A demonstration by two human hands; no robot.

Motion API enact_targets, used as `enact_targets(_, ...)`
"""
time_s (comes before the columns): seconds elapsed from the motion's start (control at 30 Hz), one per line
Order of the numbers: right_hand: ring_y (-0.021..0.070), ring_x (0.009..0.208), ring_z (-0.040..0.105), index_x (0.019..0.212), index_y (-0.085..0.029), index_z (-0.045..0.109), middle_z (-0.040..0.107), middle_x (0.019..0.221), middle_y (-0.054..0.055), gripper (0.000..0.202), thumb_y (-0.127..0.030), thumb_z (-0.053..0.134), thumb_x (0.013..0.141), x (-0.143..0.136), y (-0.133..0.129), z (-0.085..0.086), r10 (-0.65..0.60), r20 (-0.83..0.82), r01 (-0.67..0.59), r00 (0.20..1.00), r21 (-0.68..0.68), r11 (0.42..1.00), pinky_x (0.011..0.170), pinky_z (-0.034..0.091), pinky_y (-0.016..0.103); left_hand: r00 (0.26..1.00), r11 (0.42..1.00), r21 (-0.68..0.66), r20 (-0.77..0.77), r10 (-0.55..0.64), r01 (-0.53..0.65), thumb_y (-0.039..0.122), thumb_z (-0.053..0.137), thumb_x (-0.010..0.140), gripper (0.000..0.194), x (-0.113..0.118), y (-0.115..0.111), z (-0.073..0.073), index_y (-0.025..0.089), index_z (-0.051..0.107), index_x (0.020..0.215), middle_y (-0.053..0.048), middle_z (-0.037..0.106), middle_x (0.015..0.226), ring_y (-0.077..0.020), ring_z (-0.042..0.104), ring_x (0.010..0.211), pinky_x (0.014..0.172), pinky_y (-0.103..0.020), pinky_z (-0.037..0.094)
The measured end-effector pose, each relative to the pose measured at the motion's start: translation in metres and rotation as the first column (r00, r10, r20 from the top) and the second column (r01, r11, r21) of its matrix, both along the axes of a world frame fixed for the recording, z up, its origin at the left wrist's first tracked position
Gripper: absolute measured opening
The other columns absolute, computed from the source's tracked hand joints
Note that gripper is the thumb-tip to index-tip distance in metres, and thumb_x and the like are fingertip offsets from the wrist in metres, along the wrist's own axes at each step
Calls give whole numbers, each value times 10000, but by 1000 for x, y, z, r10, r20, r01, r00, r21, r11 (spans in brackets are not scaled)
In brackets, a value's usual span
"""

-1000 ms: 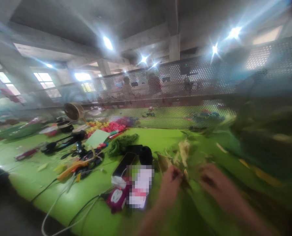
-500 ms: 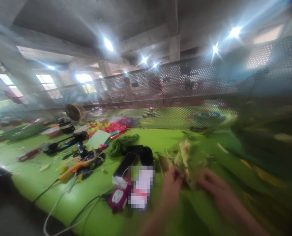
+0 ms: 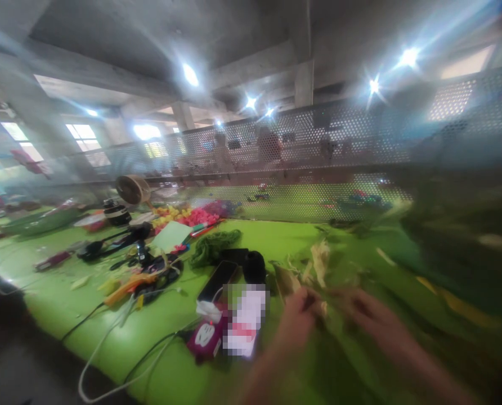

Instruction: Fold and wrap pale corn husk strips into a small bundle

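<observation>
My left hand [image 3: 299, 318] is closed at the lower right of the green table, its fingertips pinched together; a small pale scrap shows at them, too blurred to name. Close on its right, my right hand [image 3: 363, 309] has its fingers bent together, smeared by motion, and what they hold cannot be made out. Just beyond the hands lie pale dried husks [image 3: 320, 261] and a brown leaf-like piece [image 3: 285, 280]. A black round object [image 3: 254, 268] stands left of these, above a phone with a pixelated screen [image 3: 246, 320].
A purple device [image 3: 206, 337] with cables sits left of the phone. Further left are an orange glue gun [image 3: 128, 287], green yarn [image 3: 213, 247], pink and yellow pieces [image 3: 192, 218] and a fan [image 3: 133, 189]. A perforated metal screen [image 3: 242, 154] runs behind. A dark green mass [image 3: 466, 225] stands right.
The whole view has shifted slightly. My right hand has moved a little left, nearer my left hand. My left hand stays beside the husks, still closed.
</observation>
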State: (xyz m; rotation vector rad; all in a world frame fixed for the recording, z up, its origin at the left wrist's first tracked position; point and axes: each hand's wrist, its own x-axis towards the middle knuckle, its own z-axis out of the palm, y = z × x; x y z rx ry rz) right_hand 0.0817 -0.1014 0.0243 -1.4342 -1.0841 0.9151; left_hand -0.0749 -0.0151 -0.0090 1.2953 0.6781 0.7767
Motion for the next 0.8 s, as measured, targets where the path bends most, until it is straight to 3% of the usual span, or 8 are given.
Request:
enact_targets(0.2, 169, 599, 594, 670, -223, 588, 628, 625, -18, 251, -462, 661, 695, 1, 3, 5, -123, 86, 128, 989, -59, 990, 572, 452, 273, 999, 997, -57, 21, -48, 49, 335, 655, 787, 234, -2, 1, -1, 145, 623, 919, -14, 598, 752, -129, 540, 679, 676, -270, 423)
enact_targets(0.37, 163, 562, 571, 632, -236, 572, 599, 576, -28, 187, -410, 635, 659, 3, 1, 20, -234, 202, 244, 951, -27, 969, 526, 433, 273, 995, 989, -114, 10, -95, 96, 170, 673, 642, 213, -4, 5, -2, 141, 620, 846, -18, 598, 761, -128, 542, 684, 657, -260, 410)
enact_targets(0.6, 198, 607, 631, 677, -234, 597, 668, 635, 2, 235, -458, 644, 624, 11, 1, 23, -334, 229, 335, 914, 33, 941, 574, 488, 316, 986, 985, -54, 17, -165, 166, 58, 698, 587, 307, -8, 1, -1, 143, 616, 870, -37, 640, 840, -155, 590, 786, 730, -268, 421)
enact_targets(0.8, 230, 798, 705, 921, -220, 637, 750, 885, 47, 320, -473, 559, 743, 28, 4, 8, -306, 314, 283, 899, 119, 952, 716, 540, 346, 996, 996, 41, -23, -85, 85, 201, 765, 679, 211, -6, 6, -7, 141, 641, 839, -40, 630, 817, -147, 566, 773, 722, -264, 408)
